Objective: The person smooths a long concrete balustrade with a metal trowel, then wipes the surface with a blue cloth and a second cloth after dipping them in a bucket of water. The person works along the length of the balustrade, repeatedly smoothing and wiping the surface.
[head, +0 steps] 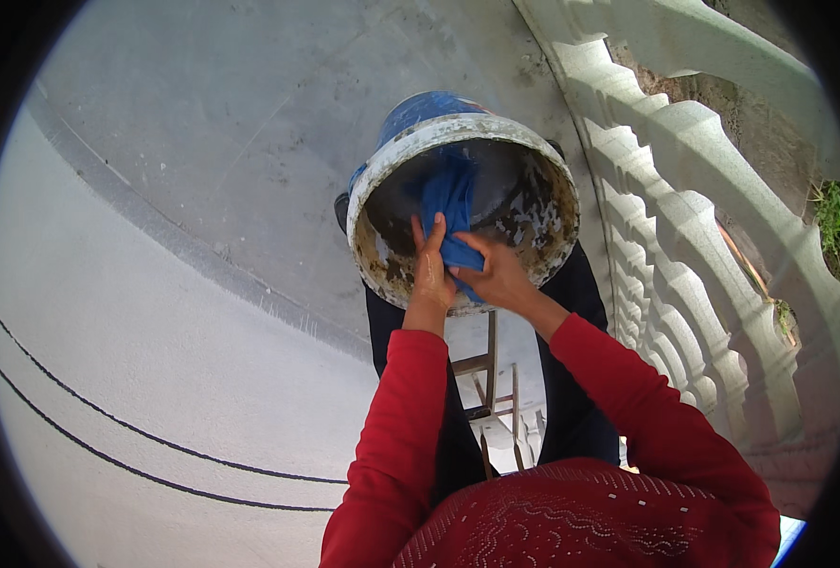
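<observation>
Both hands are inside the mouth of a worn blue bucket (pixel 434 106), whose thick white rim (pixel 569 206) is chipped and stained. Between them hangs a blue cloth (pixel 450 192), bunched and reaching down into the bucket. My left hand (pixel 433 263) has its fingers pointing up along the cloth's left side and presses against it. With thumb and fingers, my right hand (pixel 494 273) pinches the cloth's lower end from the right. Patches of dried grey and brown residue coat the bucket's inner wall (pixel 533 206). Dim greyish contents farther in cannot be made out clearly.
A row of pale balusters (pixel 683 206) runs along the right, with green plants (pixel 835 220) beyond. On the left is a light wall (pixel 143 341) crossed by two dark lines. Grey concrete floor (pixel 249 142) surrounds the bucket. Behind my legs stands a dark-framed ladder-like object (pixel 491 362).
</observation>
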Demonstrator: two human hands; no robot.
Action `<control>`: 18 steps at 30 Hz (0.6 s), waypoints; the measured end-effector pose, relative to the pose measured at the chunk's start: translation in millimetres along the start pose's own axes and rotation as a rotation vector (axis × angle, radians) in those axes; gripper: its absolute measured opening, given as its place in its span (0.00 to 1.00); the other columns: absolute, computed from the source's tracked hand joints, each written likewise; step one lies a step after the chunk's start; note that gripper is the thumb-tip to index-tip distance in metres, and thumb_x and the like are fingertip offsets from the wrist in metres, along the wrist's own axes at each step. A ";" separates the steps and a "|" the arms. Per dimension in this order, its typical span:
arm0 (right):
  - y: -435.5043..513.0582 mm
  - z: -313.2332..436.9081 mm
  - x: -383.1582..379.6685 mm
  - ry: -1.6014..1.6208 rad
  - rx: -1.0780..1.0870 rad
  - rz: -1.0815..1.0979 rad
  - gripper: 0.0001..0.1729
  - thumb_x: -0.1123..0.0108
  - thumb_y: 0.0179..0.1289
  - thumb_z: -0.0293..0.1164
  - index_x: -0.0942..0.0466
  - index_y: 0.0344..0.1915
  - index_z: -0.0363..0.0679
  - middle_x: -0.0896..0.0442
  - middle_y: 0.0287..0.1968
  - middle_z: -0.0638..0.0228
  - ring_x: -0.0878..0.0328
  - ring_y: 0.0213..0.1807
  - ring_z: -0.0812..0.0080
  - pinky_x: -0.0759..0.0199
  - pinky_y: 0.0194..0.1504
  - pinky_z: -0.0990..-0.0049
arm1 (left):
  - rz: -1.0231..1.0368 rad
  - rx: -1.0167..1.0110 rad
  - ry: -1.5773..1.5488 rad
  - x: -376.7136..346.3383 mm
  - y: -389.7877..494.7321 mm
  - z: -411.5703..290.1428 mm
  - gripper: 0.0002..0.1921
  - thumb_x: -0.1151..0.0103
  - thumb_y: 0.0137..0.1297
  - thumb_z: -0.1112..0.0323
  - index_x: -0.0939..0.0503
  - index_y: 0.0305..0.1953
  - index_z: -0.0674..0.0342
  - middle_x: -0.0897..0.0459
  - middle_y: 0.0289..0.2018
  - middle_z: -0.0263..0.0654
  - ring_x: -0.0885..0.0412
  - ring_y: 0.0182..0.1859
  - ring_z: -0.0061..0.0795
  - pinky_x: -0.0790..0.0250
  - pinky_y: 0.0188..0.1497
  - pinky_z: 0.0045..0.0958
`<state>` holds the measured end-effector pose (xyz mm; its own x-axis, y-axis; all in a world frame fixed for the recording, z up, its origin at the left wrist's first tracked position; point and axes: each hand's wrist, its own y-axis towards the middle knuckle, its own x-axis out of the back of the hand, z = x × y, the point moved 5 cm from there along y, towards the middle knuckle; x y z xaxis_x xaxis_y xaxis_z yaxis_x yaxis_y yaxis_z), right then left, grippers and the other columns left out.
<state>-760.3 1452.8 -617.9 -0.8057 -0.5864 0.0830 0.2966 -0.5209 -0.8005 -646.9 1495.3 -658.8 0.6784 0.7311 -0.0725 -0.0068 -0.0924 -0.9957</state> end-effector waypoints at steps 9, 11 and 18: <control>-33.7 45.6 3.1 -0.147 0.028 -0.031 0.20 0.27 0.59 0.39 0.18 0.42 0.35 0.15 0.34 0.51 0.14 0.34 0.57 0.22 0.37 0.67 | 0.178 -0.005 -0.011 7.2 27.2 20.6 0.28 0.39 0.65 0.67 0.34 0.66 0.59 0.20 0.48 0.47 0.15 0.39 0.41 0.19 0.41 0.39; -3.0 42.9 2.3 -0.284 0.146 -0.193 0.19 0.31 0.61 0.42 0.18 0.36 0.36 0.16 0.30 0.49 0.16 0.31 0.51 0.24 0.32 0.64 | 0.220 -0.046 -0.254 4.9 26.1 21.3 0.19 0.47 0.68 0.67 0.28 0.59 0.64 0.18 0.45 0.44 0.16 0.43 0.39 0.20 0.45 0.37; 75.8 -27.1 35.2 -0.449 -0.126 -0.346 0.26 0.39 0.64 0.53 0.15 0.38 0.38 0.16 0.32 0.43 0.16 0.37 0.44 0.22 0.38 0.57 | -0.040 -0.106 -0.062 -6.5 7.3 1.8 0.20 0.46 0.71 0.65 0.30 0.63 0.59 0.21 0.52 0.37 0.21 0.54 0.32 0.28 0.58 0.33</control>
<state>-780.1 1409.5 -691.7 -0.5408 -0.6149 0.5740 -0.0305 -0.6676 -0.7439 -652.7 1491.1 -665.7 0.6295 0.7760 -0.0394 0.0998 -0.1310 -0.9864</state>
